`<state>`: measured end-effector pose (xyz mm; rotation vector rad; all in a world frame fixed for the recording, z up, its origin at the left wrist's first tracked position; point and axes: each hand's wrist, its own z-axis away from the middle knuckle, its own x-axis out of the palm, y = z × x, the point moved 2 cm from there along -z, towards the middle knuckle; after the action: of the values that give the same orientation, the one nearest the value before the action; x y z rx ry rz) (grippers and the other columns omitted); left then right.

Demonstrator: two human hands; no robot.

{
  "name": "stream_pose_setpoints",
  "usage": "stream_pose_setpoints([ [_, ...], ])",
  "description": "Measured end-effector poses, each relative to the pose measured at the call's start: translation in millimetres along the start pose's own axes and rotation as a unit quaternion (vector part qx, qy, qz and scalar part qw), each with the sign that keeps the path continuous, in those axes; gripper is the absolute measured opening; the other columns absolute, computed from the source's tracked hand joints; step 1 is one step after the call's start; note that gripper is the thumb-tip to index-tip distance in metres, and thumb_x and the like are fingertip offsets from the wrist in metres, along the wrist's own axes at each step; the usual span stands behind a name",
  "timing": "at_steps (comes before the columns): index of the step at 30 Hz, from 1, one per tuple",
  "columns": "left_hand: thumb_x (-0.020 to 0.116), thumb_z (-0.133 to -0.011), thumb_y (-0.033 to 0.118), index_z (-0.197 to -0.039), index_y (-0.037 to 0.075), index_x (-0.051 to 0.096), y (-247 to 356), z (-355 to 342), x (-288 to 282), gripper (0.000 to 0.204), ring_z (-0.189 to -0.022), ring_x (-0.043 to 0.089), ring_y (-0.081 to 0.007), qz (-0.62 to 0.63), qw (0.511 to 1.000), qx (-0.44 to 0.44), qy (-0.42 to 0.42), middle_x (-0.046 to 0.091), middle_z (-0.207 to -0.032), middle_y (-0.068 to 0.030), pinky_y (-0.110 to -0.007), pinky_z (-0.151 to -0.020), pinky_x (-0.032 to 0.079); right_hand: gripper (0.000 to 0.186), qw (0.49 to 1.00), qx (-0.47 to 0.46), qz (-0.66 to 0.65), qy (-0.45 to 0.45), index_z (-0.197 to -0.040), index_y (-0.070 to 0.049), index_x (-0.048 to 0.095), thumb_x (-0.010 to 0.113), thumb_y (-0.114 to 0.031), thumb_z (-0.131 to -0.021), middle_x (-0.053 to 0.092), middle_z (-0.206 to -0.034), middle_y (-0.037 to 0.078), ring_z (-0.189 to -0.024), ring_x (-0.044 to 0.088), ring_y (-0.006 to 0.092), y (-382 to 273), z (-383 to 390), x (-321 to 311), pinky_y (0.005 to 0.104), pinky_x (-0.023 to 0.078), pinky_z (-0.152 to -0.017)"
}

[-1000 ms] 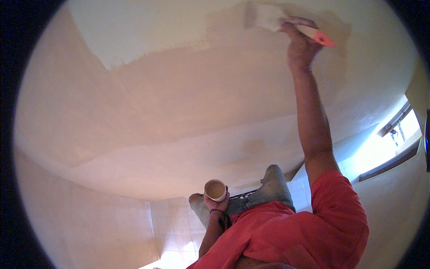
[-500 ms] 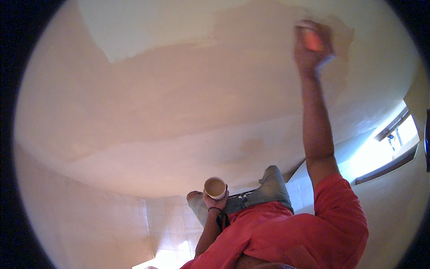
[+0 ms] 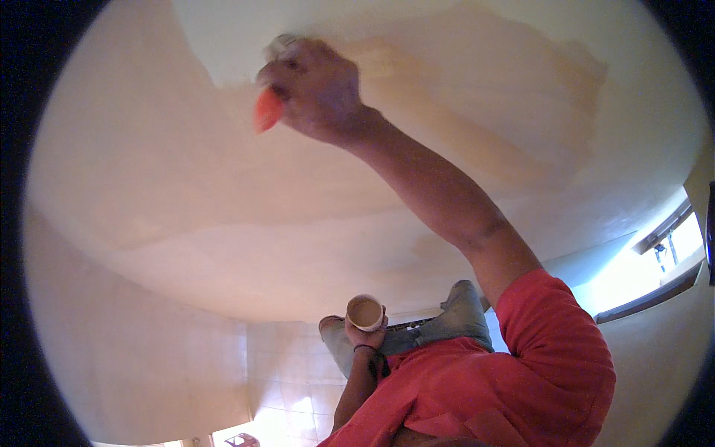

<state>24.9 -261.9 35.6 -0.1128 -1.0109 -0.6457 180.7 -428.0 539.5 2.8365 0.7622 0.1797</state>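
Observation:
At the upper left, my right hand (image 3: 316, 89) is closed on a paintbrush (image 3: 269, 110) with an orange handle. The brush's head end, blurred and partly covered by the fingers, is against the wall (image 3: 186, 171). That spot lies by the edge between a pale, whitish patch (image 3: 216, 37) and the beige coat. Low in the middle, my left hand (image 3: 366, 335) grips a pale round cup (image 3: 365, 313) holding beige liquid paint. The cup stays upright in front of my legs, well apart from the brush.
A bright window (image 3: 681, 235) with a dark sill (image 3: 648, 298) is at the right. Pale tiles (image 3: 290, 365) show below, left of my legs. Another wall (image 3: 141, 343) meets the painted one at the left. Darker, wet-looking beige (image 3: 573, 97) covers the upper right.
My right hand has swept left across the wall with the brush, from the upper right to the pale patch's edge. My left hand still holds the cup in nearly the same place.

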Motion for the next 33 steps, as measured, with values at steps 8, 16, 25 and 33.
stream_pose_setpoints([
  [8, 0.048, -0.090, 0.053, -0.120, 0.020, 0.060, -0.2, -3.7, -2.0, 0.046, -0.107, 0.060, -0.0351, -0.007, 1.000, -0.010, 0.003, 0.063, -0.120, -0.0059, -0.050, -0.079, 0.052, 0.013, 0.982, -0.021, 0.188, 0.025, -0.086, -0.006, 0.068, 0.075, -0.003, -0.076, 0.068, -0.082, 0.002, -0.076, 0.067, 0.0137, 120.7, 17.9, -112.2, 0.0283, 0.055, -0.070],
  [16, 0.046, -0.088, 0.053, -0.120, 0.024, 0.061, -4.0, -12.2, -6.3, 0.045, -0.109, 0.059, -0.0385, -0.020, 0.999, -0.036, 0.025, 0.062, -0.121, -0.0047, -0.050, -0.084, 0.051, 0.013, 0.962, 0.173, 0.059, 0.202, -0.084, -0.001, 0.066, 0.077, -0.003, -0.077, 0.070, -0.092, 0.006, -0.080, 0.067, 0.0155, 176.9, 21.9, -215.1, 0.0299, 0.055, -0.072],
  [25, 0.049, -0.090, 0.055, -0.125, 0.024, 0.058, 3.8, -7.3, -7.0, 0.047, -0.114, 0.058, -0.0320, -0.424, 0.889, 0.174, 0.010, 0.061, -0.126, -0.0032, -0.054, -0.085, 0.048, 0.021, 0.971, -0.043, 0.196, -0.131, -0.091, -0.021, 0.070, 0.074, -0.015, -0.072, 0.067, -0.100, 0.006, -0.084, 0.065, 0.0239, 75.8, 90.3, -97.5, 0.0354, 0.055, -0.072],
  [33, 0.048, -0.091, 0.056, -0.122, 0.025, 0.060, 2.8, -18.1, -22.9, 0.045, -0.112, 0.058, -0.0285, -0.047, 0.999, -0.003, -0.001, 0.063, -0.123, -0.0010, -0.054, -0.084, 0.047, 0.007, 0.977, 0.035, -0.168, -0.126, -0.086, -0.006, 0.065, 0.070, -0.004, -0.081, 0.068, -0.089, 0.009, -0.083, 0.067, 0.0243, 55.7, 62.0, -77.1, 0.0341, 0.054, -0.077],
])
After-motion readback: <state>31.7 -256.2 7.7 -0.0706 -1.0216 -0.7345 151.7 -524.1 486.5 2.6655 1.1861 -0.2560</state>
